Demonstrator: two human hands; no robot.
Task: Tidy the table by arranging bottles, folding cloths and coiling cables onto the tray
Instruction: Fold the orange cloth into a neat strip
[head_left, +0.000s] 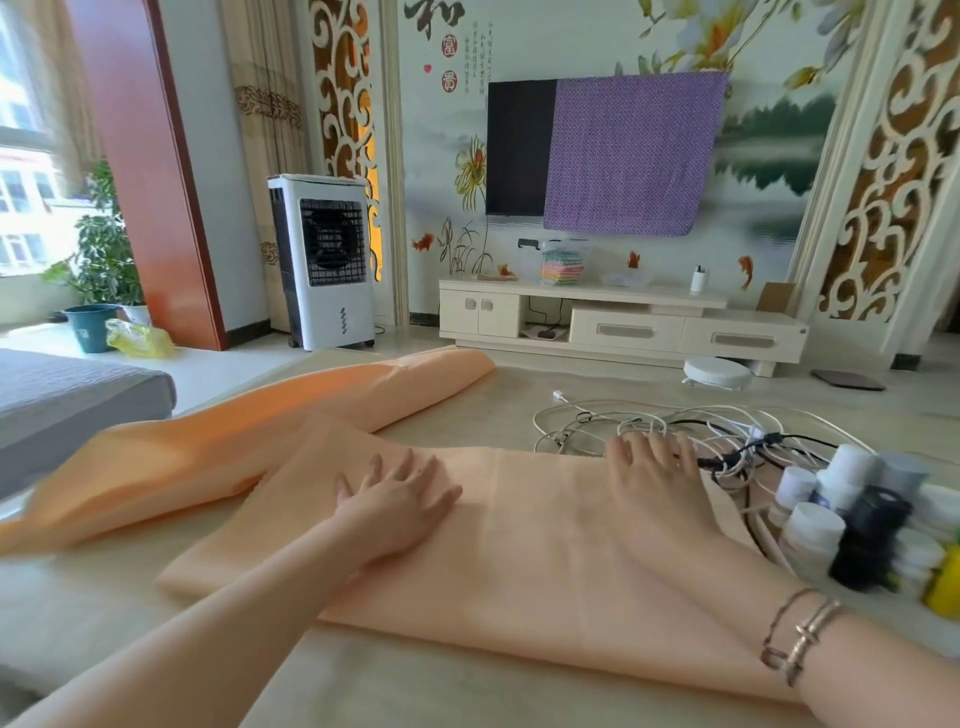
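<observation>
- two hands lie flat on the folded peach cloth (519, 561): the left hand (400, 506) with fingers straight and slightly spread, the right hand (657, 483) likewise, its fingertips reaching the cloth's far edge beside the cables; neither holds anything.
- pressing with flat palms looks meant to smooth the fold and set the crease, so this reads as the folding step, partway through.
- a second peach cloth (260, 415) trails unfolded toward the table's far left, one end overlapped by the folded one.
- tangled cables (675, 421), white and black, lie loose just beyond the right hand, not yet coiled.
- bottles (831, 514) stand bunched at the right, probably gathered to free space for folding.
- no tray can be made out for certain.
</observation>
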